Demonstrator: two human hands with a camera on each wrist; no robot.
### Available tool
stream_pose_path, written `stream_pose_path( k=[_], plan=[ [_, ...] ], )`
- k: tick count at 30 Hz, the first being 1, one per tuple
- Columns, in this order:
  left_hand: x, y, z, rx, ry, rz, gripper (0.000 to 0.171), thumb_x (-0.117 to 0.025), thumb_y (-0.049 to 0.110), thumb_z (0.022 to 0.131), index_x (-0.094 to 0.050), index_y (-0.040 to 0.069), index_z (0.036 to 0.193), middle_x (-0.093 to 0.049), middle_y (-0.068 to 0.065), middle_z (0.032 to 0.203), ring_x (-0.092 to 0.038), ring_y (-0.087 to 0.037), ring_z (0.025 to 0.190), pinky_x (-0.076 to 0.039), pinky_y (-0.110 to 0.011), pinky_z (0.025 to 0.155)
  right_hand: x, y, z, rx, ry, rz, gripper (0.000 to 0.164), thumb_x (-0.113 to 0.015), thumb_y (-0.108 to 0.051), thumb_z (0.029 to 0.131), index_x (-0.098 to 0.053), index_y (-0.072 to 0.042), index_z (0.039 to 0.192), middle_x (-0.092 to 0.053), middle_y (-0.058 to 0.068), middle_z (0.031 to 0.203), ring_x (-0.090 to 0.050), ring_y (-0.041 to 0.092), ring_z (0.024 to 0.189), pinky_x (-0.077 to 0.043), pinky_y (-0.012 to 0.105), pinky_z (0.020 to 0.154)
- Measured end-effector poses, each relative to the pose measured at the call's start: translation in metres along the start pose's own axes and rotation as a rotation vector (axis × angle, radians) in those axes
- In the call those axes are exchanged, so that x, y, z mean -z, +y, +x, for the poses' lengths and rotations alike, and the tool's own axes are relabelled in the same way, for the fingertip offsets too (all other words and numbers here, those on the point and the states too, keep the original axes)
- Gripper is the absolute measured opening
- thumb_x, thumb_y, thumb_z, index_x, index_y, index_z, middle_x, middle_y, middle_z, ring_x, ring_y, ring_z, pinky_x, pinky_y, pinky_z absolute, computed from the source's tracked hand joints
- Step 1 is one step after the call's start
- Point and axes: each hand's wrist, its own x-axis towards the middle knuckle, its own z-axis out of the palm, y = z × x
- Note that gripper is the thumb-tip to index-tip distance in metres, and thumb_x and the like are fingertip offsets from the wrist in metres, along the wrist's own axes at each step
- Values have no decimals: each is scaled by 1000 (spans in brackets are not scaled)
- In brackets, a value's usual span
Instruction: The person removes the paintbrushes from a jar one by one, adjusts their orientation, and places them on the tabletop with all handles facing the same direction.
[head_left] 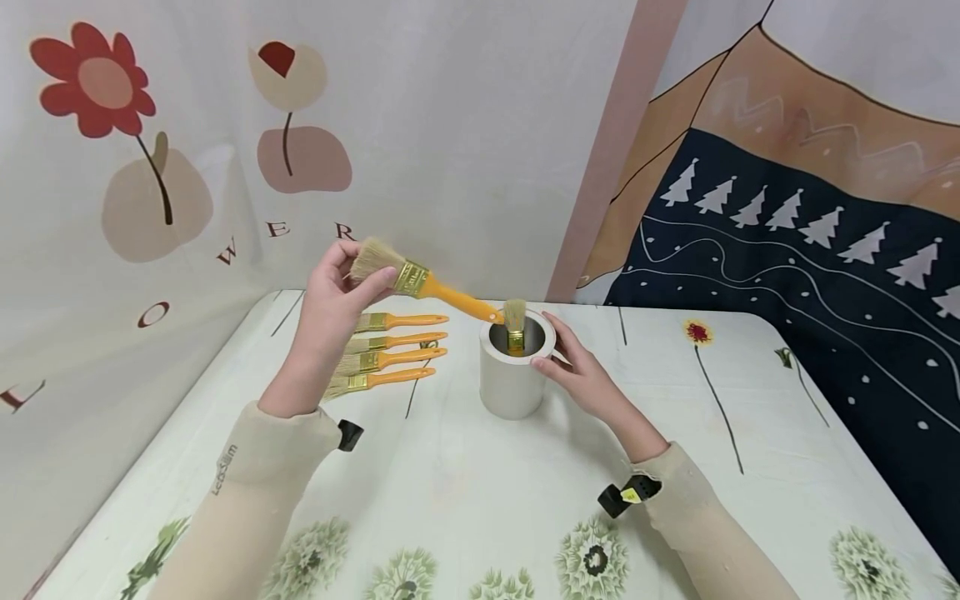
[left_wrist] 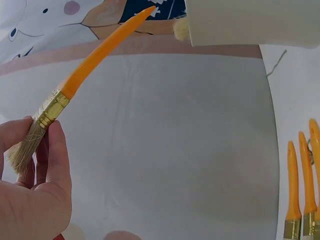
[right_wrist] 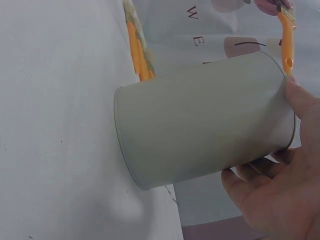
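Brush axis is what matters: it runs from upper left, bristles in the left hand, down-right to the orange handle tip, which sits right at the rim of the white canister near frame centre. So it's handle-first toward the opening, tilted, not vertical. Can't tell if the tip touches the rim or hangs just above it.

Left hand pinches the bristle/ferrule end, thumb on one side, fingers on the other; left wrist view confirms the grip is on the bristles just below the gold ferrule, handle pointing away toward the canister's edge in the upper right of that frame.

Right hand is on the canister's right side, fingers relaxed and wrapped lightly against the wall near the rim; right wrist view shows thumb and fingers cupping it. Canister stands upright on the table, between the two hands, closer to the right one.

One brush already stands inside, bristles up, on the far side of the opening.

Four more brushes lie in a row left of the canister, handles pointing right, beside the left wrist.
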Motion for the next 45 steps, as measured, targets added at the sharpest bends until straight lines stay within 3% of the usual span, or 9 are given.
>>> stream_pose_path(
  k=[14, 21, 24, 31, 37, 45],
  plan=[
    [37, -23, -11, 59, 58, -117, 30, -70, 9, 92, -47, 16, 110, -58, 1, 105, -65, -6, 92, -60, -17, 80, 0, 3, 0, 18, -1, 1, 73, -58, -22, 102, -14, -16, 161, -22, 13, 166, -24, 36, 152, -30, 51, 121],
    [51, -36, -17, 82, 34, -129, 44, -67, 6, 94, -42, 21, 126, -56, 1, 104, -66, -6, 84, -61, -19, 80, 0, 2, 0, 12, 1, 3, 73, -58, -20, 102, -14, -17, 161, -21, 12, 166, -24, 35, 153, -31, 51, 121],
    [57, -43, -19, 106, 21, -73, 41, -66, 7, 95, -47, 23, 128, -54, 1, 104, -64, -5, 86, -60, -17, 80, 0, 1, 0, 9, -3, 6, 73, -58, -20, 102, -14, -18, 161, -20, 11, 166, -23, 34, 153, -31, 51, 121],
    [69, -57, -22, 193, -43, 52, 21, -65, 11, 96, -53, 18, 112, -49, 3, 108, -62, -4, 93, -59, -17, 82, 1, 1, 0, 3, 1, 4, 73, -58, -21, 102, -14, -18, 161, -21, 10, 166, -24, 34, 153, -31, 51, 121],
    [76, -64, -25, 284, -104, 214, 19, -61, 16, 100, -49, 16, 114, -45, 3, 109, -59, -2, 96, -59, -17, 85, 0, 0, 0, -5, 0, -1, 74, -59, -22, 102, -14, -19, 161, -21, 11, 166, -24, 34, 153, -32, 50, 121],
    [85, -78, -27, 378, -173, 316, 25, -58, 16, 101, -43, 2, 116, -42, -4, 110, -59, 2, 93, -60, -23, 87, 0, 2, 1, 5, -4, 6, 73, -57, -20, 102, -14, -19, 161, -21, 10, 166, -24, 33, 153, -31, 50, 122]
  ],
)
